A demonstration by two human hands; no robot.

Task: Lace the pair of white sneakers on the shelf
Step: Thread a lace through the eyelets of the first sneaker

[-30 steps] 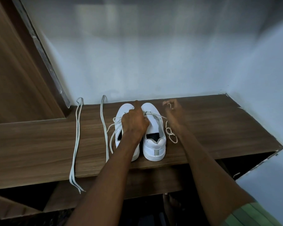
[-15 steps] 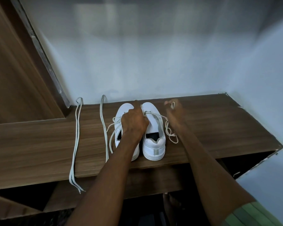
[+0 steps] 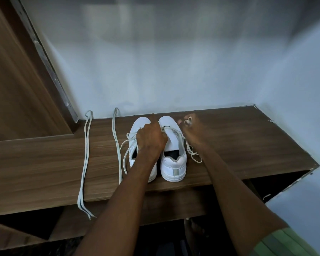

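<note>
Two white sneakers stand side by side, toes to the wall, on the wooden shelf (image 3: 248,145). My left hand (image 3: 151,139) lies over the gap between them, fingers curled on the right sneaker's (image 3: 172,157) lace near the toe eyelets, and covers much of the left sneaker (image 3: 137,124). My right hand (image 3: 191,124) is raised just right of the right sneaker and pinches that lace's end (image 3: 188,121). A loop of the same lace (image 3: 194,156) trails on the shelf beside the shoe. Loose lace ends (image 3: 127,154) hang from the left sneaker.
A spare white lace (image 3: 84,159) lies left of the shoes and droops over the shelf's front edge. A second strand (image 3: 116,141) runs along the shelf beside the left sneaker. White walls close the back and right; a wooden panel stands at the left.
My right hand has shifted slightly with the lace end, staying raised beside the right sneaker. My left hand has stayed on the shoes.
</note>
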